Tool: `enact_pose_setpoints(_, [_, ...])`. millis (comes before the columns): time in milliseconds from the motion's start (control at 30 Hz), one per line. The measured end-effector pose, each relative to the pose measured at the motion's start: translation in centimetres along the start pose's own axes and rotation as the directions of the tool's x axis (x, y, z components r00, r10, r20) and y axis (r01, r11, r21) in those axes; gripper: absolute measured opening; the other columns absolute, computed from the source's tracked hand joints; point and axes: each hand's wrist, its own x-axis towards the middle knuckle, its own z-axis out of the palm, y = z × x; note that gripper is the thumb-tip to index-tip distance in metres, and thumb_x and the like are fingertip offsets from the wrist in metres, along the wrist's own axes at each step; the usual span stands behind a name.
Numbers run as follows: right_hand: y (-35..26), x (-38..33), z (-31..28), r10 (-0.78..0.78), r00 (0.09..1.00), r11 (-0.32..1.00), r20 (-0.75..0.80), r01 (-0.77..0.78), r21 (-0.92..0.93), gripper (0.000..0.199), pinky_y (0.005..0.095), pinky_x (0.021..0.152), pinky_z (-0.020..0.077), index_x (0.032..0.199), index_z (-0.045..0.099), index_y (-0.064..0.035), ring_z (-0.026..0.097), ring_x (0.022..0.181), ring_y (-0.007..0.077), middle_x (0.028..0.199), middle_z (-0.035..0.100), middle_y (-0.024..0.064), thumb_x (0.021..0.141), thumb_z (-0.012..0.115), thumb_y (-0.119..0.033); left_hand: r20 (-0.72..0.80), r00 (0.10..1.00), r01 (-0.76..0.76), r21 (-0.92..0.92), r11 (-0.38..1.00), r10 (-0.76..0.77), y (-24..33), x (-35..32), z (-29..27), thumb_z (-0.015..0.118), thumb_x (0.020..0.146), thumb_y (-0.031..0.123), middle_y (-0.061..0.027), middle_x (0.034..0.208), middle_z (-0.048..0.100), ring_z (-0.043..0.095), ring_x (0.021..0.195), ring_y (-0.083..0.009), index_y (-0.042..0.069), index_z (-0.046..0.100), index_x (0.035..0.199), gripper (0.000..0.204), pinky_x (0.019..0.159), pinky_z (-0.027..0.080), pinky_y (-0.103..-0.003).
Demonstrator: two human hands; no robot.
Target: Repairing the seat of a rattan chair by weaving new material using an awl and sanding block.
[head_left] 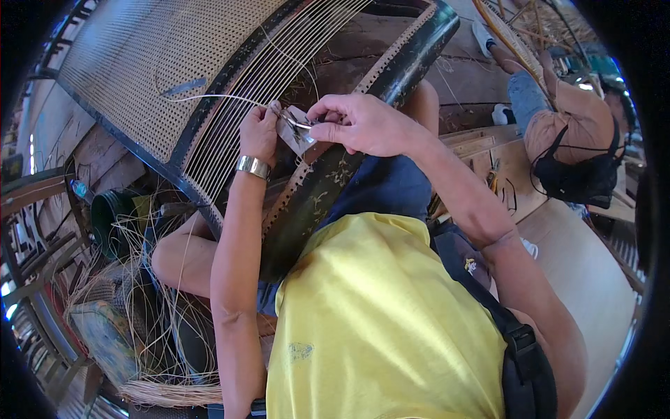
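My left hand, with a metal band at the wrist, is closed in a pinch on a pale cane strand that trails off to the left. Close beside it, my right hand has its thumb and fingers closed on a small shiny metal tool; its exact kind is hard to make out. Under the tool is a pale, flat, squarish piece. Both hands are over a dark wooden frame lying across my lap, drilled with rows of holes. Parallel cane strands span one opening of this frame.
Woven cane mesh fills the frame's far left part. Loose cane strands lie tangled at my left, near a dark green bucket. At right are a wooden tray with tools and another seated person.
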Motion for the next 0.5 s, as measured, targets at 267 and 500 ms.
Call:
enact_pose_setpoints(267, [1.4, -0.6, 0.4, -0.221, 0.968, 0.973, -0.121, 0.211, -0.093, 0.032, 0.0243, 0.059, 0.0482, 0.118, 0.062, -0.0008, 0.057, 0.065, 0.0088, 0.088, 0.063, 0.0052, 0.093, 0.069, -0.019, -0.221, 0.942, -0.223, 0.153, 0.963, 0.253, 3.1, -3.2, 2.3, 0.064, 0.097, 0.025, -0.0045, 0.074, 0.064, 0.052, 0.063, -0.0103, -0.001, 0.063, 0.087, 0.028, 0.059, 0.044, -0.027])
enact_pose_setpoints(500, [2.5, -3.0, 1.7, -0.279, 0.945, 0.959, -0.173, 0.284, 0.005, 0.03, 0.0233, 0.063, 0.0489, 0.117, 0.062, 0.001, 0.059, 0.075, 0.0076, 0.099, 0.061, 0.0059, 0.088, 0.071, -0.004, -0.258, 0.89, -0.342, 0.168, 0.925, 0.376, 4.1, -6.0, 3.0, 0.063, 0.098, 0.016, -0.0043, 0.078, 0.064, 0.054, 0.068, -0.0102, 0.0, 0.058, 0.088, 0.02, 0.063, 0.046, -0.027])
